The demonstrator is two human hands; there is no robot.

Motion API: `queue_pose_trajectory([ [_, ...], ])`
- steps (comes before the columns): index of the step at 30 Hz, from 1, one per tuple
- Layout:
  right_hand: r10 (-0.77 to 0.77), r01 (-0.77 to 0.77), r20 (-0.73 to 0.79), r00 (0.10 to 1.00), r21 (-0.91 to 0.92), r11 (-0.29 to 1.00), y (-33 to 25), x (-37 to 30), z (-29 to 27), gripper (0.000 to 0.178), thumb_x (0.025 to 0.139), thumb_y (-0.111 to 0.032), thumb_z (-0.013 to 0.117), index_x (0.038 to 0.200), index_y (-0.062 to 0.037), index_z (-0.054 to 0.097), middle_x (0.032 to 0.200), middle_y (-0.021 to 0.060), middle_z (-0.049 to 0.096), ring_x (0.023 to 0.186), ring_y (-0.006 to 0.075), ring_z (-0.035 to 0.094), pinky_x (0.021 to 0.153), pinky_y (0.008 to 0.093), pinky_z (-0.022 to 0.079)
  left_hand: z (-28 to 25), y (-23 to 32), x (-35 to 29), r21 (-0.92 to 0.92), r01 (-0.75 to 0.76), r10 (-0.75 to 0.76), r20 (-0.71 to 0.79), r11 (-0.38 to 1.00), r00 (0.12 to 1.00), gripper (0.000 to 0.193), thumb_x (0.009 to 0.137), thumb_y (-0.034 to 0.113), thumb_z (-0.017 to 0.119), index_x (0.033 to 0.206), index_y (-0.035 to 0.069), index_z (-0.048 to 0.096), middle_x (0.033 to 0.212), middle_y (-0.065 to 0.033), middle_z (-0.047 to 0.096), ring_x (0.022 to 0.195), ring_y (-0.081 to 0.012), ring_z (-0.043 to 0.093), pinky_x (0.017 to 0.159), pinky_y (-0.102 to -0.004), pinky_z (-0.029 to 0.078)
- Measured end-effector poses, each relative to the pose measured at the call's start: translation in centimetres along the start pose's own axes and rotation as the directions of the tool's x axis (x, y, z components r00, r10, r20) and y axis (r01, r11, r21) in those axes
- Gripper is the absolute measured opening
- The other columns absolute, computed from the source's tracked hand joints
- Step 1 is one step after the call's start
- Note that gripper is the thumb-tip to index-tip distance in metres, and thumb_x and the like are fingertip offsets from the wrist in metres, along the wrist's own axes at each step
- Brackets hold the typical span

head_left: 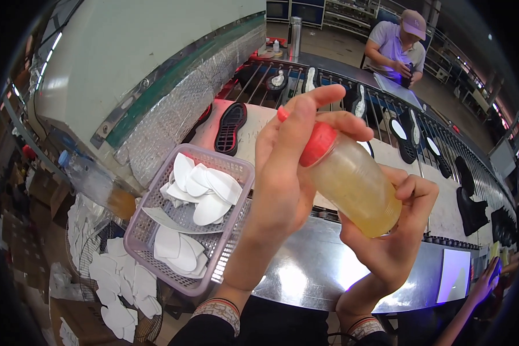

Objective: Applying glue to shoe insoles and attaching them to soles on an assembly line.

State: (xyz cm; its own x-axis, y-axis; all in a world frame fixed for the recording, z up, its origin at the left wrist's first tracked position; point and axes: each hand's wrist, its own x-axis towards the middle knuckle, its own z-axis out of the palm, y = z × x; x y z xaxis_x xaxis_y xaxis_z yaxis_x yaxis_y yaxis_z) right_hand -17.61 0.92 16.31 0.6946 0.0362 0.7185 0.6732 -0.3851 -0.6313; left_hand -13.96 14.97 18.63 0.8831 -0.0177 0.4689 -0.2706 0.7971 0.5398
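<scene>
A squeeze bottle (357,187) of cloudy plastic, part-filled with yellowish liquid, is tilted in the air before me. Its red cap (319,144) with a small nozzle points up and to the left. My left hand (282,164) is closed about the cap, the thumb lying along its near side. At the bottle's lower end my right hand (395,233) grips the base with curled fingers. Below and left of the hands stands a lilac plastic basket (248,173) holding white curved insole-like pieces (205,187).
A roller conveyor (424,167) carries black shoe soles (232,128) past a metal worktop (297,277). More white pieces (121,282) and a bottle of amber liquid (101,184) sit at left. Across the line a person (398,49) handles a dark item; another person's hand (487,282) shows at right.
</scene>
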Motion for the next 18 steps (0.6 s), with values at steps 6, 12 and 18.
queue_pose_trajectory([
  [6,-0.023,0.021,-0.034,0.999,-0.073,0.997,-0.2,0.2,0.6,0.060,0.056,-0.001,0.075,0.095,-0.0029,0.030,0.090,0.0170,0.058,0.078,0.0201,0.061,0.069,0.0287,0.050,-1.2,-1.3,0.3,-0.055,-0.151,0.161,0.270,0.987,0.949,0.061,0.080,0.024,0.050,0.133,0.000,0.032,0.111,-0.0162,0.050,0.103,-0.0241,0.054,0.090,-0.0358,0.044],
  [12,-0.002,0.002,-0.011,1.000,0.028,1.000,0.2,0.2,-0.6,0.060,0.055,-0.005,0.076,0.095,-0.0024,0.032,0.081,0.0135,0.056,0.071,0.0194,0.061,0.064,0.0277,0.050,-0.9,-2.1,0.1,0.067,-0.088,0.060,0.337,0.994,0.940,0.069,0.077,0.025,0.052,0.137,0.001,0.026,0.110,-0.0141,0.047,0.104,-0.0218,0.051,0.092,-0.0350,0.042],
  [18,-0.101,0.101,0.010,0.995,-0.082,0.992,0.5,0.3,0.0,0.059,0.055,-0.005,0.076,0.095,-0.0025,0.032,0.081,0.0143,0.056,0.070,0.0216,0.061,0.063,0.0289,0.051,-1.3,-2.1,0.2,0.037,-0.152,0.128,0.362,0.988,0.923,0.057,0.081,0.017,0.052,0.130,-0.001,0.032,0.104,-0.0111,0.050,0.098,-0.0187,0.052,0.090,-0.0340,0.043],
])
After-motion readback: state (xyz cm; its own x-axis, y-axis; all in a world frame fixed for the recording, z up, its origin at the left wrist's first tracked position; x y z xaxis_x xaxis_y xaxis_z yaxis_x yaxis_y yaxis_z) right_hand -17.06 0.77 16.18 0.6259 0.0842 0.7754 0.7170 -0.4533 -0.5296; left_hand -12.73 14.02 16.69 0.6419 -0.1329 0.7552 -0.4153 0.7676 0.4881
